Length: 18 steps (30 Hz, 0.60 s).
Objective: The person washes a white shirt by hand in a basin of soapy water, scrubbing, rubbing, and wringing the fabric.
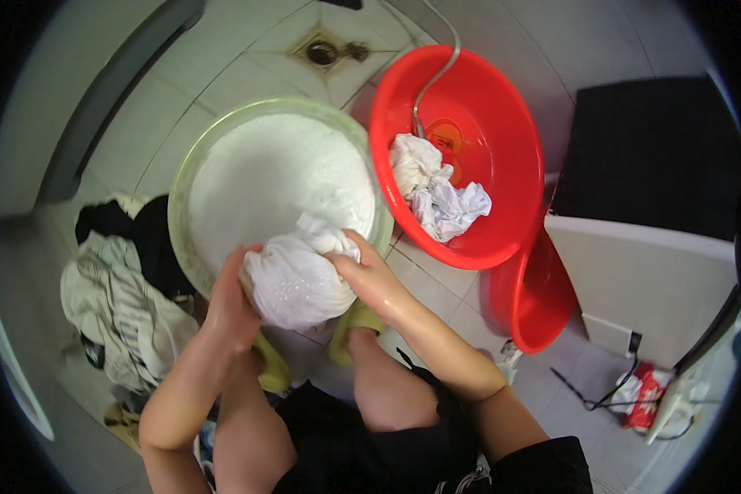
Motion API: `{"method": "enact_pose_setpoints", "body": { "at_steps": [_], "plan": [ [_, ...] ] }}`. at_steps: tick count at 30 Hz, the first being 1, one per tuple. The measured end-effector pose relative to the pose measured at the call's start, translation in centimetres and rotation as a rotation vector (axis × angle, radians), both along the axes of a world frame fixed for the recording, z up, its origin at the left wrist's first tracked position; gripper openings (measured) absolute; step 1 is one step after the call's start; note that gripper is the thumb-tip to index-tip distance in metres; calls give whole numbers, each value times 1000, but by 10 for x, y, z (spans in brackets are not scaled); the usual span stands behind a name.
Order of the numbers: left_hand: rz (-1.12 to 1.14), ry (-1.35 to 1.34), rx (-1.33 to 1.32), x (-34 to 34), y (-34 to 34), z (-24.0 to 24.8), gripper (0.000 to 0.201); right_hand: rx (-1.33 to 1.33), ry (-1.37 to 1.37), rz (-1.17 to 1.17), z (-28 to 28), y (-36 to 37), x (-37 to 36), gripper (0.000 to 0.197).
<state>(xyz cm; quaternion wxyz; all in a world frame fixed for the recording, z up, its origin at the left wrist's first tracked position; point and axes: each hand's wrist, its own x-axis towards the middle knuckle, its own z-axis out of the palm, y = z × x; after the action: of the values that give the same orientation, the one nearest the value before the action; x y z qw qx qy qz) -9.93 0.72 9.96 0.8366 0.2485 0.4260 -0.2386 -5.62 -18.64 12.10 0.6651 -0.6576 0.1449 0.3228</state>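
A bunched white wet cloth point(298, 281) is held between my two hands over the near edge of a pale green basin. My left hand point(237, 288) grips its left side, the fingers partly hidden behind the fabric. On the other side my right hand point(362, 270) has its fingers closed into the upper right of the bundle. Whitish, sudsy water fills the green basin point(178, 206). Wet folds and small bubbles show on the cloth. Which kind of garment it is, I cannot tell.
A red basin point(502, 156) at the right holds crumpled white clothes point(445, 193) and a hose end point(420, 123). Another red basin point(543, 296) leans below it. Piled clothes point(123, 305) lie at left. A floor drain point(321, 53) is at the back; a black cable point(589, 402) lies right.
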Motion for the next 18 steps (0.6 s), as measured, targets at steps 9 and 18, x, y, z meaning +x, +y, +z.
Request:
{"method": "enact_pose_setpoints", "body": {
  "at_steps": [9, 18],
  "plan": [
    [-486, -148, 175, 72, -75, 96, 53, 436, 151, -628, -26, -97, 30, 38],
    [-526, -673, 8, 161, -196, 67, 65, 541, -233, -1269, -36, -171, 49, 45]
  ]
}}
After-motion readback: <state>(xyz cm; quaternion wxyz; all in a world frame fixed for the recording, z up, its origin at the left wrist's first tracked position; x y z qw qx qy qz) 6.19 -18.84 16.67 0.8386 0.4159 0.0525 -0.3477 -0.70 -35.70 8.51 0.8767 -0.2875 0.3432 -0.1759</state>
